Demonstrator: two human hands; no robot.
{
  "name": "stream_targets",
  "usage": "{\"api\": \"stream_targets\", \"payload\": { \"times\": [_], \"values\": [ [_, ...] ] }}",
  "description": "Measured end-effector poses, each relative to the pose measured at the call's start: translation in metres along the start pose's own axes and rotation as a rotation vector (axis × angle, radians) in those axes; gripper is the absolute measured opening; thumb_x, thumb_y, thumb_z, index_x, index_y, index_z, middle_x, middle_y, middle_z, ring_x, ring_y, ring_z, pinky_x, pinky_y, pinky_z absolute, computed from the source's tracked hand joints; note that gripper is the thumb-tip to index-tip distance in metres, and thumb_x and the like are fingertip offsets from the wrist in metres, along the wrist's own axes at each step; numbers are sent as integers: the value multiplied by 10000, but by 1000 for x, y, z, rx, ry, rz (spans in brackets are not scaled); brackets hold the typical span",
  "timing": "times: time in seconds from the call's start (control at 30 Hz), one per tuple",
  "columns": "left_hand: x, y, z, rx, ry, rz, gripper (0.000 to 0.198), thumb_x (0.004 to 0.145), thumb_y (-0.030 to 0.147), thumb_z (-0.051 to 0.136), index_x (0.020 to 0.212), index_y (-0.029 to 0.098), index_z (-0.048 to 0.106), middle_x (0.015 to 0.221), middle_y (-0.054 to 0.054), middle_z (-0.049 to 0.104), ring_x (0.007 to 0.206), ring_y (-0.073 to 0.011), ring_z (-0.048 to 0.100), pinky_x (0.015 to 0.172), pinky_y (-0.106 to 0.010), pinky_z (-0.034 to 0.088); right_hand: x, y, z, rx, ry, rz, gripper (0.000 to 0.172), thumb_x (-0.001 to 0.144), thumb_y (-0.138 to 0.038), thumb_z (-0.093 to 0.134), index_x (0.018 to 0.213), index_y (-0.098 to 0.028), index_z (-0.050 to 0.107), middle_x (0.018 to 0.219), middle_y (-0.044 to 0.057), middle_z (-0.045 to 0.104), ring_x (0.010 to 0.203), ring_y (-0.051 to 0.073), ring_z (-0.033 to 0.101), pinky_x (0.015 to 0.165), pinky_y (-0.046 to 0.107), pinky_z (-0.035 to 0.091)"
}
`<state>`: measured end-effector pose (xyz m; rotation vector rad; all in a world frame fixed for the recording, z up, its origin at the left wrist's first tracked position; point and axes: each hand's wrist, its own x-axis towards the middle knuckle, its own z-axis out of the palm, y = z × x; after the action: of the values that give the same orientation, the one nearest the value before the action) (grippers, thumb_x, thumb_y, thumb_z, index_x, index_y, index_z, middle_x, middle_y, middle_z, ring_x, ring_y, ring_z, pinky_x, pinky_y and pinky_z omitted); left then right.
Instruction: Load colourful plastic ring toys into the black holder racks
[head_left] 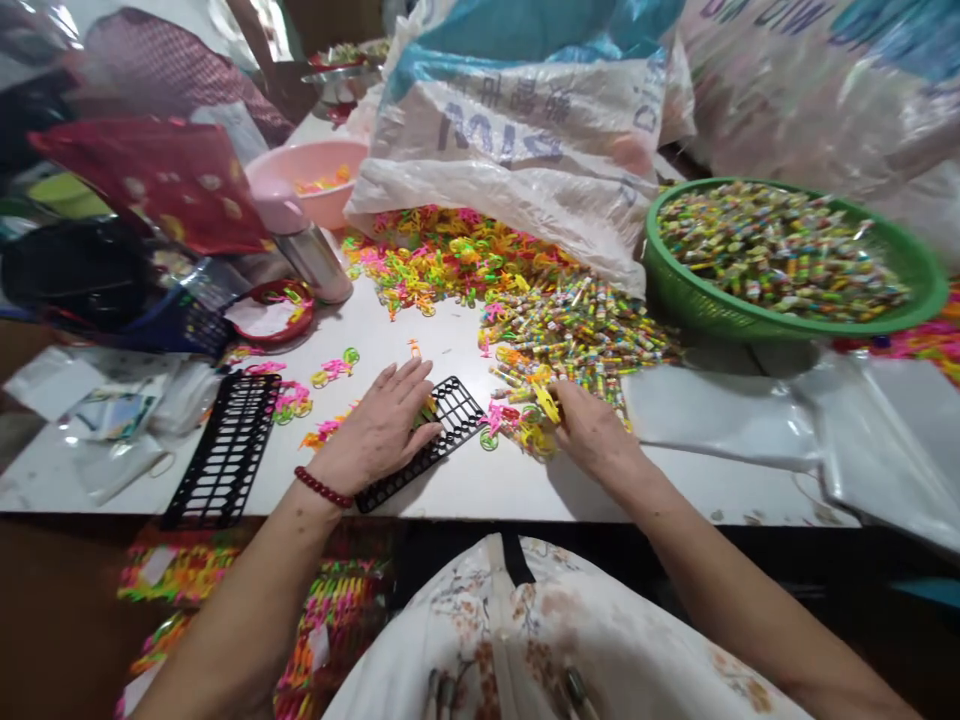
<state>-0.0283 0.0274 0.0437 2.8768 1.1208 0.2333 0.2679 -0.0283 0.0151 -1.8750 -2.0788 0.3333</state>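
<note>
My left hand point(379, 425), with a dark red bead bracelet point(323, 487) at the wrist, lies spread over a black slotted tray point(455, 412) and covers its middle. Beyond its fingertips stands a small orange piece point(415, 348). My right hand point(592, 425) pinches a yellow plastic piece point(546, 402) between thumb and fingers. It hovers at the front of a heap of small wrapped sticks point(585, 325), beside loose pink, green and yellow pieces point(517, 425). A second black tray point(225, 440) rests at the table's left front.
Colourful pieces point(465, 250) spill from under a white sack point(517, 130). At the right are a green basket point(795, 325) of wrapped sticks and clear plastic bags point(720, 410). Left stand a bottle point(319, 260), a red dish point(304, 325) and a pink basin point(330, 205).
</note>
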Motion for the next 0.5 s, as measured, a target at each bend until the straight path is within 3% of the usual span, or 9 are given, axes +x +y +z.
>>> {"api": "stream_targets", "payload": {
  "times": [0.1,0.2,0.33,0.5],
  "values": [
    [0,-3,2,-38,35,-4,323,985,313,440,1224,116,532,1487,-162,433,1433,-259,337,1194,-502,297,31,-32,12,326,-42,-8,61,909,-249,544,935,-195,559,789,16,626,681,161,552,613,254,369],
    [-2,-5,6,-78,74,5,291,989,250,414,1243,138,503,1496,-149,422,1431,-243,338,1183,-512,324,66,-61,38,533,-102,-32,70,912,-255,556,923,-188,571,778,5,645,685,142,564,628,231,390],
    [-3,-5,8,-123,139,12,296,984,177,383,1272,152,447,1561,-156,316,1436,-231,328,1170,-507,354,95,-80,68,514,-188,-99,100,906,-271,582,952,-184,595,789,11,660,711,144,565,649,225,384],
    [-3,-4,7,-165,157,-31,323,965,116,373,1278,174,434,1579,-155,276,1437,-243,325,1153,-524,381,100,-79,80,456,-219,-187,84,894,-254,568,952,-196,585,805,11,655,719,149,549,644,226,358]
  ]
}}
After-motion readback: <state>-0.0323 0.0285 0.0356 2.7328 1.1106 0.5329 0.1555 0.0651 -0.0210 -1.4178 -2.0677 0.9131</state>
